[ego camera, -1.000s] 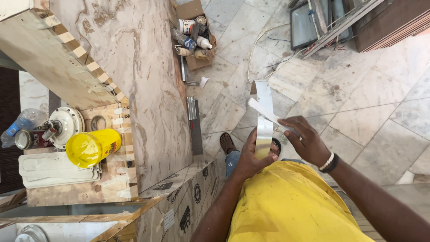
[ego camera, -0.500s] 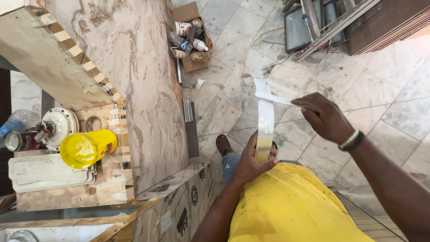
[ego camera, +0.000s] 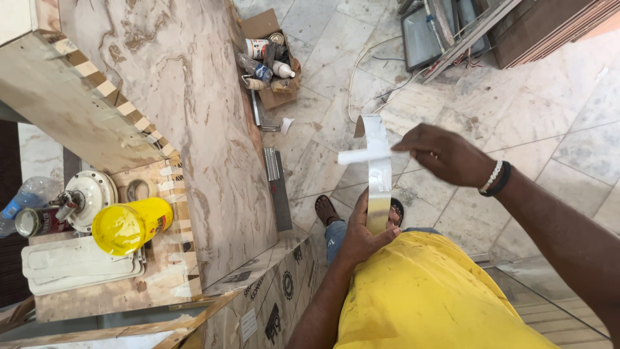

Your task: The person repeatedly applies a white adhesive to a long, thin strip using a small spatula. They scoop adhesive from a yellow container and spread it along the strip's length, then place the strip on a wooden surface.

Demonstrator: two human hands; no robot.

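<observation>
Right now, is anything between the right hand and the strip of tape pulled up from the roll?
Nothing visible is. The right hand already pinches the free end of the tape strip, which runs down to the tape roll held in the left hand. Only bare floor tiles lie behind them.

The scene is bright, with even daylight and no hard shadows. The pale tiled floor [ego camera: 549, 136] is almost washed out far right of the yellow container [ego camera: 129, 225], and that container shines with a strong saturated colour. The tape strip [ego camera: 378, 174] reflects light and shows a small glare. The right hand [ego camera: 449, 155] is slightly soft. To the left of the container the corner is dark. Lines bend near the edges, as with a wide lens.
</observation>
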